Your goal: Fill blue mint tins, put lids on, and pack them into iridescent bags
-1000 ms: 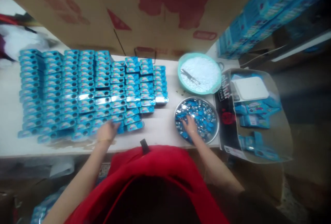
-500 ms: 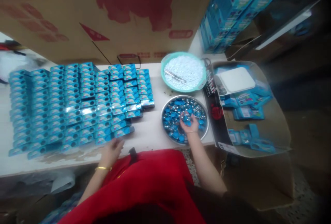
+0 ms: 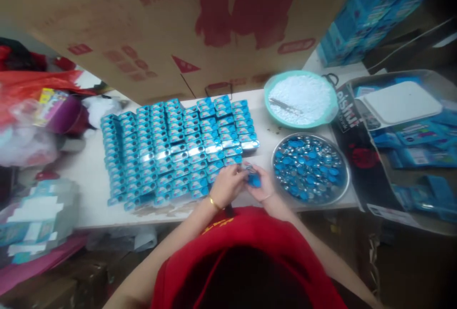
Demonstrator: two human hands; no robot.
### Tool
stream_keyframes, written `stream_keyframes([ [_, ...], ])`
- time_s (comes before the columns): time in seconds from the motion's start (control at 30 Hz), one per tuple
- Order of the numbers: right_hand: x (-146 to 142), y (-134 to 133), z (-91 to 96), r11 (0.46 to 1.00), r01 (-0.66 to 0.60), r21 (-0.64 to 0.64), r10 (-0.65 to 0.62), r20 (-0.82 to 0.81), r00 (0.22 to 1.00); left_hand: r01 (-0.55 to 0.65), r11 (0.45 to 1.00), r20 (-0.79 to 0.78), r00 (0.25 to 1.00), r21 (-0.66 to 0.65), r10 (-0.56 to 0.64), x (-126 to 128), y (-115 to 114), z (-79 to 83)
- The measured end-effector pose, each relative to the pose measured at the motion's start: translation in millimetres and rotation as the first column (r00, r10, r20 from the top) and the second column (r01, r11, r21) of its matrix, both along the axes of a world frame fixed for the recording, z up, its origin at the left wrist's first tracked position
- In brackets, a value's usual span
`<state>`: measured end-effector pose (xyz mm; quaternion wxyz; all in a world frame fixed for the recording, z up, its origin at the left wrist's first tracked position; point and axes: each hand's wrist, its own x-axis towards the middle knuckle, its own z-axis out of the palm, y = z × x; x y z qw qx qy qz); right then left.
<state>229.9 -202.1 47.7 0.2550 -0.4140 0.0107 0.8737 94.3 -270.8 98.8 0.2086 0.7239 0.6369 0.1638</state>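
Observation:
My right hand [image 3: 262, 186] is closed around small blue and silver discs [image 3: 254, 180], which look like little caps or tins. My left hand [image 3: 228, 185] meets it in front of my body, fingers pinched together at those pieces; what lies between its fingertips is hidden. Just right of my right hand, a round metal tray [image 3: 347, 175] holds many loose discs of the same kind, some blue side up, others silver. To the left of both hands stand rows of small blue boxes [image 3: 164, 156] with dark round openings, stacked close together on the white table [image 3: 264, 152].
Behind the tray sits a green basin [image 3: 270, 117] of white pieces with metal tongs [image 3: 285, 105]. At right is an open carton [image 3: 348, 144] with blue packets and a white lid [image 3: 403, 102]. A large cardboard box [image 3: 150, 28] walls the back. Flattened cartons [image 3: 39, 214] lie left.
My right hand has left the metal tray with discs in it and moved left to meet my left hand. My left hand has come away from the box rows' front edge. The view has shifted left.

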Motion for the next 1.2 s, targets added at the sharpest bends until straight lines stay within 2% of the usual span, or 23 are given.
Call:
stream_keyframes([
  [0.1, -41, -19, 1.1, 0.999, -0.046, -0.024, 0.046, 0.015, 0.999, -0.08, 0.997, -0.092, 0.993, -0.011, 0.078, -27, -18, -1.4],
  [0.17, -60, -27, -2.3, 0.991, -0.125, -0.05, 0.126, 0.012, 0.992, -0.12, 0.993, -0.094, 0.989, -0.004, 0.119, -44, -32, -4.2],
  [0.23, -72, -32, -8.6, 0.974, -0.215, -0.065, 0.217, 0.019, 0.976, -0.149, 0.989, -0.02, 0.989, -0.012, 0.149, -60, -45, -10.7],
  [0.3, -78, -37, -17.0, 0.953, -0.3, -0.037, 0.301, 0.032, 0.953, -0.261, 0.963, 0.11, 0.957, -0.066, 0.267, -77, -57, -23.0],
  [0.33, -79, -39, -21.5, 0.942, -0.335, -0.012, 0.335, 0.035, 0.942, -0.362, 0.924, 0.162, 0.911, -0.123, 0.378, -85, -61, -31.4],
  [0.37, -80, -40, -25.8, 0.929, -0.369, 0.018, 0.369, 0.03, 0.929, -0.473, 0.858, 0.183, 0.842, -0.198, 0.507, -94, -65, -40.7],
  [0.43, -78, -41, -32.1, 0.898, -0.434, 0.075, 0.435, 0.008, 0.901, -0.639, 0.686, 0.122, 0.694, -0.348, 0.709, -109, -70, -59.7],
  [0.47, -77, -41, -33.7, 0.883, -0.459, 0.102, 0.461, 0.003, 0.887, -0.677, 0.615, 0.061, 0.651, -0.404, 0.757, -115, -71, -68.1],
  [0.5, -76, -41, -34.0, 0.868, -0.481, 0.128, 0.484, 0.006, 0.875, -0.69, 0.57, -0.004, 0.638, -0.446, 0.77, -121, -70, -75.2],
  [0.53, -75, -41, -33.1, 0.853, -0.499, 0.152, 0.503, 0.014, 0.864, -0.687, 0.549, -0.064, 0.65, -0.475, 0.757, -124, -67, -80.6],
  [0.63, -74, -41, -26.5, 0.822, -0.537, 0.189, 0.541, 0.038, 0.84, -0.661, 0.531, -0.21, 0.709, -0.53, 0.673, -129, -53, -87.4],
  [0.77, -74, -41, -22.0, 0.798, -0.576, 0.177, 0.577, 0.047, 0.815, -0.622, 0.511, -0.353, 0.771, -0.594, 0.53, -129, -34, -86.4],
  [0.93, -77, -40, -27.9, 0.791, -0.577, 0.203, 0.579, 0.054, 0.813, -0.59, 0.531, -0.439, 0.807, -0.608, 0.395, -130, -27, -82.3],
  [1.03, -81, -38, -26.4, 0.789, -0.575, 0.214, 0.574, 0.074, 0.815, -0.579, 0.577, -0.377, 0.815, -0.577, 0.441, -127, -30, -75.3],
  [1.07, -82, -37, -24.9, 0.788, -0.578, 0.213, 0.577, 0.071, 0.813, -0.57, 0.614, -0.295, 0.816, -0.545, 0.497, -125, -32, -72.5],
  [1.13, -82, -35, -22.2, 0.78, -0.588, 0.215, 0.594, 0.042, 0.803, -0.501, 0.726, 0.012, 0.819, -0.471, 0.573, -119, -37, -67.5],
  [1.2, -83, -35, -21.7, 0.775, -0.593, 0.219, 0.606, 0.006, 0.795, -0.365, 0.832, 0.38, 0.761, -0.419, 0.525, -112, -42, -64.1],
])
